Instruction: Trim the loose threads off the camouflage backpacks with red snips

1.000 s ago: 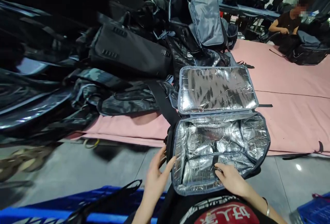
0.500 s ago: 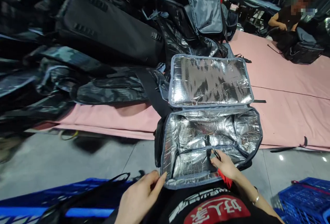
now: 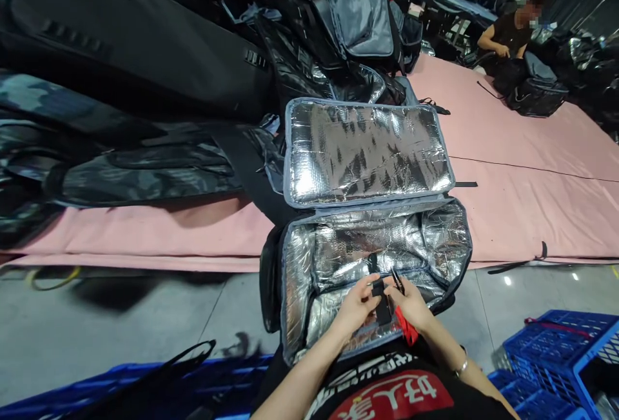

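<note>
Foil-lined bag, open, set before you between your body and the edge of the pink worktop. Left hand: your fingers closed in a pinch on a black strap inside the bag, likely to keep it steady. Right hand: your fingers curled around a slim dark tool, kind too small to tell, tip raised beside the strap, perhaps to stay handy; a red strip hangs just below. Lid: folded back over the worktop, hinge edge toward you, probably to leave the inside free for both hands. Black shirt: close against the bag's near side, which may help brace it. Bag's appearance: box-shaped; crinkled silver lining across walls and lid; grey-blue edging around both rims; black outer side showing at left.
</note>
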{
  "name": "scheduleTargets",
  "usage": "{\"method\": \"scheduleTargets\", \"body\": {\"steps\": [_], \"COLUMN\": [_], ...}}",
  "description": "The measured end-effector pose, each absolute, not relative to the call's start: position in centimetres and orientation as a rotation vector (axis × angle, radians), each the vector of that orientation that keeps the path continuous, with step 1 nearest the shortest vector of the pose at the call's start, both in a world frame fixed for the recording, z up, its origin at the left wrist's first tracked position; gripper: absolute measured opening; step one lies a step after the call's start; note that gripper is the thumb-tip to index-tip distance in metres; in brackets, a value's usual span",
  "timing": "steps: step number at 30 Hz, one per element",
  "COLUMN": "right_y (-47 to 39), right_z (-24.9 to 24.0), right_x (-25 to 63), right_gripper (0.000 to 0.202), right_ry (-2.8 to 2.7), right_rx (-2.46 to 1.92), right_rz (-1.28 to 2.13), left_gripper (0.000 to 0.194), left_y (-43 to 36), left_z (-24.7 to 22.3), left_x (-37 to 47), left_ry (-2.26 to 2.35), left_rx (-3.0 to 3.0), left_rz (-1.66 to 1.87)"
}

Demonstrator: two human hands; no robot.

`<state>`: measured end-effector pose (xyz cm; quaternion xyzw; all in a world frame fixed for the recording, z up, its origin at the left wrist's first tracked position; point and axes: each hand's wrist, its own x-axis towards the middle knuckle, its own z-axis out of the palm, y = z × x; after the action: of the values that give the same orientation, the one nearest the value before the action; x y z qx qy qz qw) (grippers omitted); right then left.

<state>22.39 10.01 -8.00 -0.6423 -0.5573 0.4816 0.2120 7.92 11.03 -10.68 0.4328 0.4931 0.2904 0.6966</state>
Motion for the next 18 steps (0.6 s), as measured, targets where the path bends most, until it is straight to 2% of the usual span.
{"method": "scheduleTargets", "body": {"steps": [5,8,18], "right_y": [10.4,11.3,11.4], "right_z": [-6.7,-6.1,-7.0], "right_x": [21.4,21.1,21.5], "right_gripper": [0.024,0.021,0.009], "right_ry": [-1.986,-2.178,-2.242], "right_rx": [-1.961,-2.03,-2.013], "right_rz": [1.001,0.931,0.932], "left_gripper": [0.061,0.061,0.038], "left_y": [10.2,10.3,10.5], "left_z": [-10.9,-11.1,-10.1], "left_x": [7.0,7.0,6.9], "left_ry": [0.978,0.945,0.858], "left_rx": [0.85,0.81,0.764], "left_rz": [0.719,0.74,0.698]}}
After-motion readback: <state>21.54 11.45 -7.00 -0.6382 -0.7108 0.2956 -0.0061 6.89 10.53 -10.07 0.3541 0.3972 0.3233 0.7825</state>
